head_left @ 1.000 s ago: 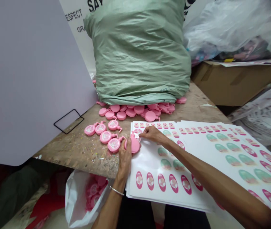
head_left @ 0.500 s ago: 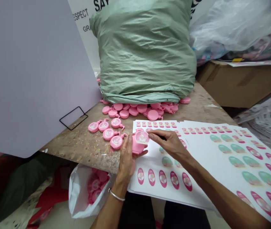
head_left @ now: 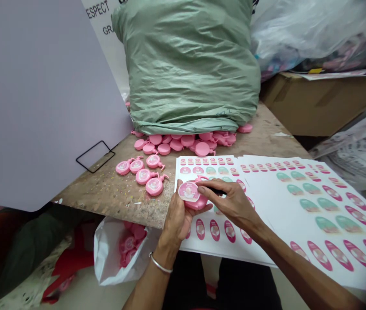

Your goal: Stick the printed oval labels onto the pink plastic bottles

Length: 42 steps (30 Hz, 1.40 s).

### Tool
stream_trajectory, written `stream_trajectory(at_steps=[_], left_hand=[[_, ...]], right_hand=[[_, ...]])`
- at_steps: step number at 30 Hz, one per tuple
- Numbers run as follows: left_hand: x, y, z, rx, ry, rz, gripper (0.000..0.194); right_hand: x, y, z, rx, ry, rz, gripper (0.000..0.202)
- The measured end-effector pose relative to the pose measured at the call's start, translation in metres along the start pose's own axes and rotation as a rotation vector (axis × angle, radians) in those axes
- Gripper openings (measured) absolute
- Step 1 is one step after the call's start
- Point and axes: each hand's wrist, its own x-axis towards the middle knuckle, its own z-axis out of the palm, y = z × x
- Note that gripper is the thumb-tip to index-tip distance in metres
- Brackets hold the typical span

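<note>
My left hand (head_left: 175, 217) is closed round a pink round toy pump bottle (head_left: 201, 204), its pump pointing away from me. A clear-edged printed sticker (head_left: 186, 190) lies against the bottle's flat face. At the sticker's right edge, my right hand (head_left: 236, 204) pinches with thumb and forefinger. A thin dark tool, its kind unclear, is tucked in the right hand's fingers. Beneath both hands are printed sticker sheets (head_left: 263, 202) with pink ovals and green shapes. Several stickered pink bottles (head_left: 155, 186) lie on the table left of my hands.
A large green sack (head_left: 189, 64) stands at the back, with plain pink bottles (head_left: 202, 149) before it. Below the worn table's (head_left: 105, 193) front edge hangs a white bag (head_left: 105, 258) holding pink bottles. A pale panel (head_left: 41, 94) blocks the left; a cardboard box (head_left: 324, 101) stands right.
The sticker, held up over the bottle before, now lies against its face. My left hand has turned the bottle's face more upward, and the view has shifted slightly.
</note>
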Motion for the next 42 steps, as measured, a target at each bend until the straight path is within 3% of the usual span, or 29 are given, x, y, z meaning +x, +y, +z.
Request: stream_trajectory(at_steps=[6,12,23,42], left_hand=[[-0.003,-0.003,-0.001,-0.069,0.027,-0.091,0.034],[-0.008,0.001,-0.005,-0.126,-0.105,-0.266,0.040],[-0.010,0.007,0.002,-0.048,-0.053,-0.296,0.054],[-0.007,0.006,0.008,-0.024,-0.020,-0.254,0.049]], right_hand=[[-0.002,0.009,0.005,0.210,0.049,0.137,0.027],[-0.002,0.016,0.003,0.219,0.045,0.172,0.032],[-0.010,0.002,-0.023,-0.127,0.004,-0.076,0.024],[-0.013,0.006,-0.020,-0.164,0.043,-0.134,0.024]])
